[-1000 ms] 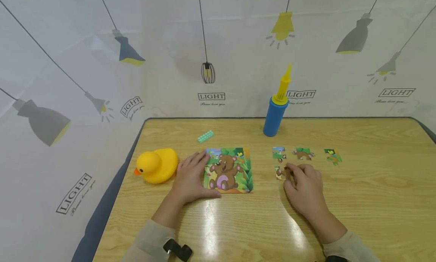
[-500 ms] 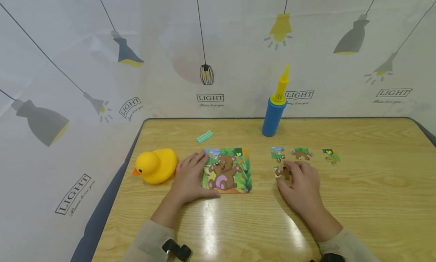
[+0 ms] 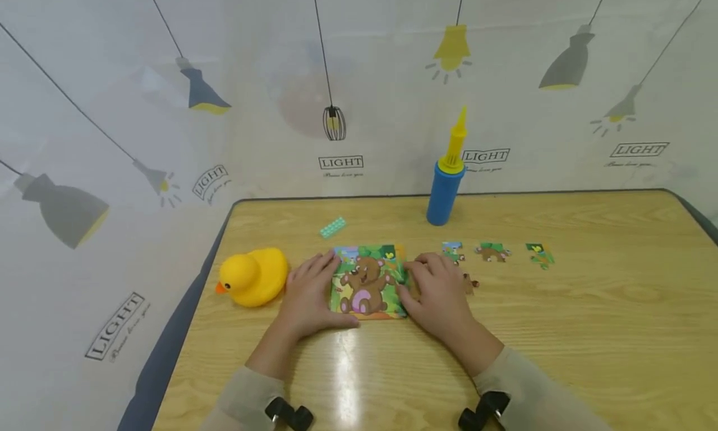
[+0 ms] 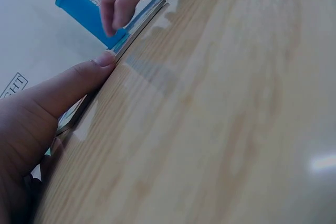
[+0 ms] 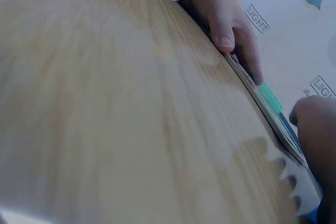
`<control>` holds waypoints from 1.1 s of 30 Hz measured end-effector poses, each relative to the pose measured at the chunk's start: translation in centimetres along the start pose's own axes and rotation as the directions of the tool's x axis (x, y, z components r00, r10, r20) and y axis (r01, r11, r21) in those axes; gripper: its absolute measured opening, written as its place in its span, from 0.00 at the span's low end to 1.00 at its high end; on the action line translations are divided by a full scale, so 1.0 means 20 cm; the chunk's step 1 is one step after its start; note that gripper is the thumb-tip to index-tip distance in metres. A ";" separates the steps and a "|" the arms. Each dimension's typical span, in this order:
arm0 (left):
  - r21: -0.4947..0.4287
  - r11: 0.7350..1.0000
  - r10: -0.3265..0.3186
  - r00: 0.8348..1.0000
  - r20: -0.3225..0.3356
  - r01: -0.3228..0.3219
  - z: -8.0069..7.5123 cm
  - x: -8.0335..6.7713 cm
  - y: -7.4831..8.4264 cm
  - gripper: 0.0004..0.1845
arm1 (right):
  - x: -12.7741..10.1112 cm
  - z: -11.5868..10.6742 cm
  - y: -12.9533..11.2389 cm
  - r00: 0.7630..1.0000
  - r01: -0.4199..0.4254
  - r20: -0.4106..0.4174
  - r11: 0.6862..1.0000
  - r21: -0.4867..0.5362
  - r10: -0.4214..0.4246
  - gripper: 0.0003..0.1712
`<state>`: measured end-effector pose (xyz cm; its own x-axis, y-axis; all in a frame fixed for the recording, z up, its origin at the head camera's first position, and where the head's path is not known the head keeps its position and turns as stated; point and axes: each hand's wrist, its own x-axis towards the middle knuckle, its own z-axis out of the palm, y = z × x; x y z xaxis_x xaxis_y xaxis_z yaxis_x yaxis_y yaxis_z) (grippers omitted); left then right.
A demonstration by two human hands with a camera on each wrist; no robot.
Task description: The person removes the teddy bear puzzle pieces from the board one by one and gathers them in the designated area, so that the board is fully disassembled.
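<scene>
A square bear picture puzzle [image 3: 364,284] lies flat in front of me. Along its left side rests my left hand [image 3: 311,297], its thumb [image 4: 89,77] stretched along the front edge. My right hand [image 3: 440,297] is at the puzzle's right edge, its fingers lowered toward it with a gap between thumb and forefinger. Behind the right hand, a brown jigsaw piece [image 3: 470,284] shows only in part. Farther back sit a sky-and-grass jigsaw piece [image 3: 452,250], a bear piece [image 3: 493,251] and a green-and-orange piece [image 3: 540,255].
A yellow toy duck [image 3: 258,275] sits just left of the left hand. Behind the puzzle lies a small mint-green studded brick [image 3: 333,227]. A blue and yellow hand pump [image 3: 445,197] stands upright near the back edge of the wooden table [image 3: 594,337].
My right hand has left the brown pieces on the right and moved left to the puzzle's right edge. The left hand has stayed at the puzzle's left side.
</scene>
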<state>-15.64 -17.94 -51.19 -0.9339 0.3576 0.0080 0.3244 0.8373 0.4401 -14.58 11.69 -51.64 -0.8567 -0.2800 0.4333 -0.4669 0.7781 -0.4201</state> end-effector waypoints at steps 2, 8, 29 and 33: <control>-0.001 1.000 0.003 1.000 -0.001 -0.003 0.00 0.00 0.00 0.76 | 0.03 0.03 -0.05 0.998 0.007 0.064 1.000 0.024 -0.009 0.21; 0.010 1.000 -0.013 1.000 0.004 0.013 0.00 -0.02 0.00 0.76 | 0.11 0.11 -0.15 0.987 -0.006 0.160 0.998 0.058 -0.003 0.26; 0.010 1.000 -0.009 1.000 0.014 0.009 0.00 0.00 -0.01 0.75 | 0.24 0.10 -0.17 0.909 -0.188 0.401 0.972 0.141 0.117 0.43; 0.005 1.000 -0.004 1.000 0.008 0.004 0.00 0.00 -0.01 0.75 | 0.26 0.08 -0.16 0.894 -0.168 0.439 0.976 0.139 0.091 0.45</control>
<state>-15.72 -18.03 -51.32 -0.9339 0.3574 -0.0009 0.3215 0.8410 0.4353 -17.91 6.76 -49.32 -0.9047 -0.4260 -0.0009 -0.3423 0.7282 -0.5938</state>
